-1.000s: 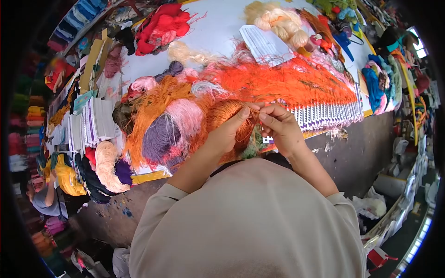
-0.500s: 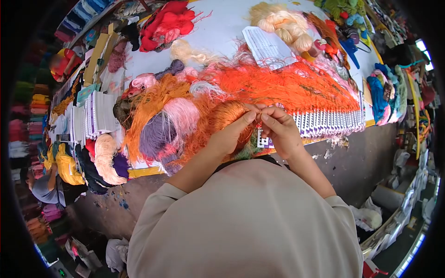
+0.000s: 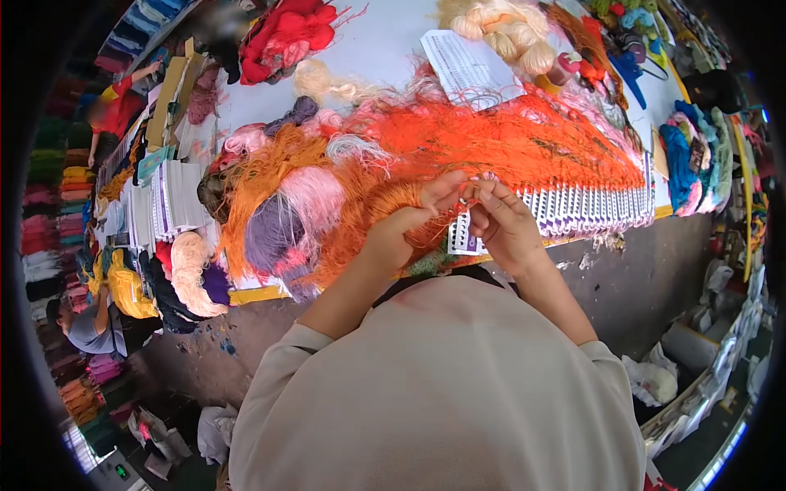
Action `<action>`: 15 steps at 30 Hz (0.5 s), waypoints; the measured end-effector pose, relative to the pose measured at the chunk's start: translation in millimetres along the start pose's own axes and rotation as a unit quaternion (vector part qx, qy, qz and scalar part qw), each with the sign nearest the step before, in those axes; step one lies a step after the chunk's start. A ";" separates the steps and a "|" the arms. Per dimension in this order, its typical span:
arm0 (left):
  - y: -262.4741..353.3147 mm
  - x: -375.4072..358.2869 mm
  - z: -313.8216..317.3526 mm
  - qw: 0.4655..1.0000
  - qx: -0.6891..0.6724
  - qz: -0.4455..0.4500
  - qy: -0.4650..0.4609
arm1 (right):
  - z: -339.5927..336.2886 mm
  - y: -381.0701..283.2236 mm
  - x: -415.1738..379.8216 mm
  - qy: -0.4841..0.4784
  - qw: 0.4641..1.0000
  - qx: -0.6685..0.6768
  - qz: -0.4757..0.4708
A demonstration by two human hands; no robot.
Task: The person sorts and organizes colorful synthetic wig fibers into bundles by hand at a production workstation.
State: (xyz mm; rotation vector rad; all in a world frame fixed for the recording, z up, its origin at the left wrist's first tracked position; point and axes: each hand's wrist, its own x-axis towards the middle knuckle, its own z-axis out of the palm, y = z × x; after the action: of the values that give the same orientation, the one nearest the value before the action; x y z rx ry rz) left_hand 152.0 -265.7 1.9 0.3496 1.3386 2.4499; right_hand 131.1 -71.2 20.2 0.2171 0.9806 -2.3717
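My left hand (image 3: 397, 236) is over a bundle of orange thread (image 3: 385, 200), its fingertips bent around fine orange strands. Close beside it, my right hand (image 3: 509, 225) pinches orange strands between thumb and fingers. A white and purple card with holes along its edge (image 3: 463, 236) shows just below the fingertips; whether a finger touches it cannot be made out. To the right, a long row of similar punched cards (image 3: 581, 211) lies along the table edge, with bright red-orange threads (image 3: 524, 151) spread behind it.
Purple yarn (image 3: 274, 233) and pink yarn (image 3: 313, 196) lie left of my hands. A printed sheet (image 3: 471, 69) rests farther back near cream skeins (image 3: 512, 33). Stacked cards (image 3: 176, 196) stand at left. Two other people, one in a red top (image 3: 119, 110), are at the left.
My hands have drawn slightly apart at the fingertips, and the right hand has shifted a little to the right. More of the punched card below them now shows. The person in red has extended an arm.
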 end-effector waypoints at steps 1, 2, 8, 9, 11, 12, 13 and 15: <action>4.5 1.8 -3.5 0.995 -0.096 -0.038 0.009 | -7.4 -3.2 -0.1 0.007 1.000 -0.019 -0.005; 9.2 1.5 -8.4 0.978 -0.192 -0.075 0.018 | -18.6 -7.2 -0.4 0.015 0.999 -0.037 -0.009; 58.6 -40.9 -114.4 0.927 -0.244 -0.067 0.276 | -181.6 -89.1 -26.9 0.233 0.967 -0.003 -0.107; 68.0 -55.9 -143.4 0.925 -0.228 -0.034 0.303 | -258.9 -113.1 -42.9 0.201 0.972 0.058 -0.107; 90.1 -83.2 -179.3 0.910 -0.238 0.036 0.338 | -340.8 -173.2 -86.3 0.250 0.947 0.016 -0.200; 102.1 -90.7 -182.8 0.898 -0.263 0.071 0.344 | -335.3 -204.1 -105.1 0.424 0.862 0.027 -0.276; 106.8 -96.3 -182.5 0.914 -0.239 0.072 0.321 | -387.8 -237.0 -140.6 0.464 0.829 -0.055 -0.308; 96.7 -96.2 -166.9 0.925 -0.083 0.047 0.367 | -389.9 -251.8 -157.3 0.546 0.754 -0.097 -0.351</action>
State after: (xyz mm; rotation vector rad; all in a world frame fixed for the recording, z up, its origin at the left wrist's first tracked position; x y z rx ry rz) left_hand 163.4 -480.5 -10.1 -0.6286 1.3541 2.8811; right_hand 98.7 412.1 -54.4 1.5169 2.1175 -2.6759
